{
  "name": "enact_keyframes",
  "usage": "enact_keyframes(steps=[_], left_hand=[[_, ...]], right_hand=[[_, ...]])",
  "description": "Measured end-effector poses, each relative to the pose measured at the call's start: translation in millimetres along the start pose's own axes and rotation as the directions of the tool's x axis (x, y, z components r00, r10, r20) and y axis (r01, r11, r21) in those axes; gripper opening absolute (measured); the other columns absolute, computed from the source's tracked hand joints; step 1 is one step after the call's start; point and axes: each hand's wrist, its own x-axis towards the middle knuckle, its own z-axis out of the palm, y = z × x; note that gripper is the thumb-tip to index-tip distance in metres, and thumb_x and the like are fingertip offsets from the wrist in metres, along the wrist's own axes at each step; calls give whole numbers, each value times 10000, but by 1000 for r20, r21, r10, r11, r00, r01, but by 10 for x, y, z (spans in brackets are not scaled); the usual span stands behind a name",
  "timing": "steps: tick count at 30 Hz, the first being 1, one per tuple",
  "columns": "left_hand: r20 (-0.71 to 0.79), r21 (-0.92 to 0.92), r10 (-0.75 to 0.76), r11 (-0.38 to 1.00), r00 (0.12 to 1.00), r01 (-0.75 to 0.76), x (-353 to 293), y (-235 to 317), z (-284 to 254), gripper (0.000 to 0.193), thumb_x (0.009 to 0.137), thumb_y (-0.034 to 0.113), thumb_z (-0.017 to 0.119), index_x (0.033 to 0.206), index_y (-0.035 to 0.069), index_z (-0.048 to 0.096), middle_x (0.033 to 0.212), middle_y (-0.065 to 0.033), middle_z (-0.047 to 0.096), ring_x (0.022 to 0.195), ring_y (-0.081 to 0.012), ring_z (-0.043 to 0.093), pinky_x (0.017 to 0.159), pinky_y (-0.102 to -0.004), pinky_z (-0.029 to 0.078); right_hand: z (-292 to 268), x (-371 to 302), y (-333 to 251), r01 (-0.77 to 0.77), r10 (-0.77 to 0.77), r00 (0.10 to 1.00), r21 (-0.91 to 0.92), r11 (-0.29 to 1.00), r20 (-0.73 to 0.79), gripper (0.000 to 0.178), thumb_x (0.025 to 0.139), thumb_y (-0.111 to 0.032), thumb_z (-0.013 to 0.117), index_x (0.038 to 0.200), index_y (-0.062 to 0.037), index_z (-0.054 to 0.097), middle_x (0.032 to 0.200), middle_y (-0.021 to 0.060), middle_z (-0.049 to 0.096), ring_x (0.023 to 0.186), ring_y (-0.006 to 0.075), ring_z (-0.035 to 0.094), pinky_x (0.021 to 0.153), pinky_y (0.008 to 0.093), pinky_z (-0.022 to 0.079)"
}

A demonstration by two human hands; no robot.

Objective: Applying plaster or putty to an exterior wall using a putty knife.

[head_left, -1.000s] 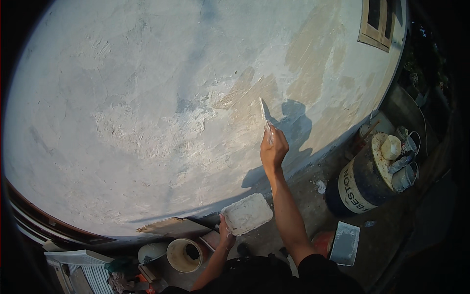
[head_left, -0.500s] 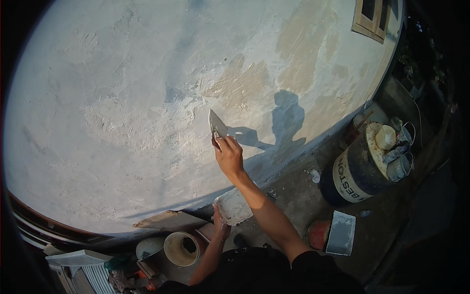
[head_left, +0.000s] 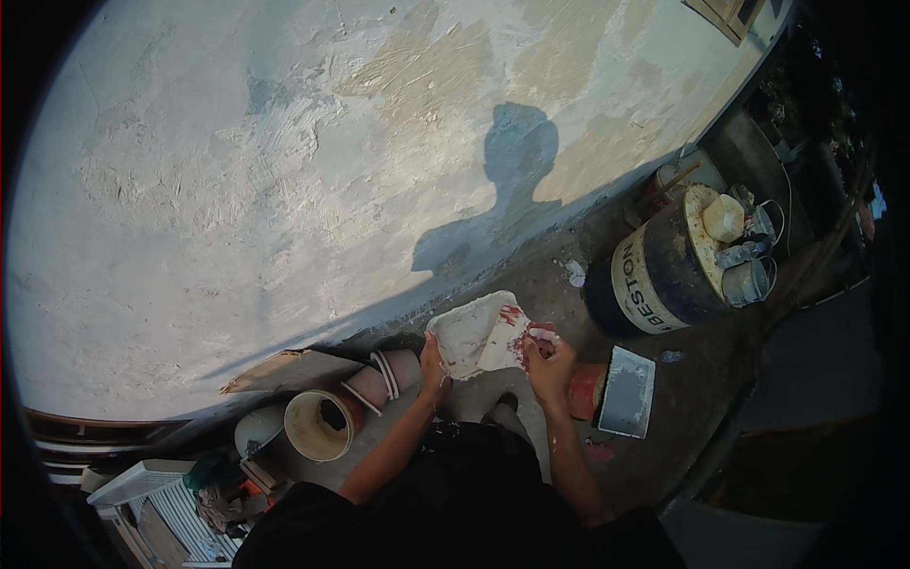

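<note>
My left hand (head_left: 433,365) grips the left side of a whitish rectangular tray (head_left: 457,334) smeared with white plaster, fingers mostly hidden beneath it. In my right hand (head_left: 551,365) is a putty knife (head_left: 504,343), its wide blade coated in white with reddish patches. The blade lies over the right part of the tray, and my fingers wrap round its handle. Beyond both hands rises a wall (head_left: 237,209) covered with rough white plaster and some tan patches. My shadow falls on it.
A dark drum (head_left: 654,275) at the right carries small pails and a plastic jug (head_left: 723,218). Nearer stands a red bucket (head_left: 586,391) beside a grey rectangular container (head_left: 627,391). Left of me are an open cream bucket (head_left: 318,427), tipped pots (head_left: 368,387) and a white slatted piece (head_left: 175,507).
My right hand has come down from the wall to the tray, bringing the putty knife. The view has tilted lower, so more of the ground and both forearms show.
</note>
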Motion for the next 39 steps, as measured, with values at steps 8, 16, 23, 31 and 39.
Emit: enact_keyframes(steps=[8, 16, 23, 31, 39], left_hand=[[71, 100, -76, 993, 995, 69, -76, -298, 244, 547, 1008, 450, 313, 1226, -19, 494, 1148, -120, 599, 1032, -188, 595, 916, -331, 457], [73, 179, -149, 975, 986, 134, -176, -366, 382, 531, 1014, 435, 310, 1206, -18, 509, 1124, -109, 601, 1022, -174, 585, 916, -311, 447], [94, 188, -144, 974, 985, 124, -203, -430, 432, 521, 1013, 437, 314, 1182, -12, 518, 1094, -103, 604, 980, -167, 594, 887, -310, 461], [56, 159, -101, 983, 993, 91, -154, -514, 435, 507, 1013, 435, 317, 1174, 1, 523, 1086, -91, 603, 985, -161, 596, 888, -304, 462], [70, 130, -100, 987, 993, 90, -163, -572, 571, 507, 1013, 438, 311, 1179, 5, 517, 1084, -95, 604, 976, -166, 603, 876, -306, 474]], right_hand=[[-402, -24, -238, 230, -149, 950, -294, 928, 274, 273, 809, -78, 541, 1023, 70, 624, 899, 253, 659, 805, 348, 667, 737, 367, 508], [-554, 175, -595, 604, -169, 797, -770, 206, 580, 97, 772, -134, 602, 766, -65, 670, 859, 102, 634, 942, 242, 624, 697, 425, 508], [-684, 579, -479, 945, -257, 326, -323, 53, 910, 169, 797, -80, 545, 939, -99, 635, 828, 90, 616, 915, 236, 625, 721, 399, 503], [-895, 788, -678, 743, -197, 569, -396, 539, 799, 268, 787, -33, 570, 1053, -49, 597, 852, 212, 633, 836, 411, 601, 745, 484, 476], [-884, 918, -485, 694, -123, 547, -366, 620, 828, 276, 786, -43, 597, 1060, -72, 611, 862, 223, 637, 868, 413, 597, 756, 492, 467]])
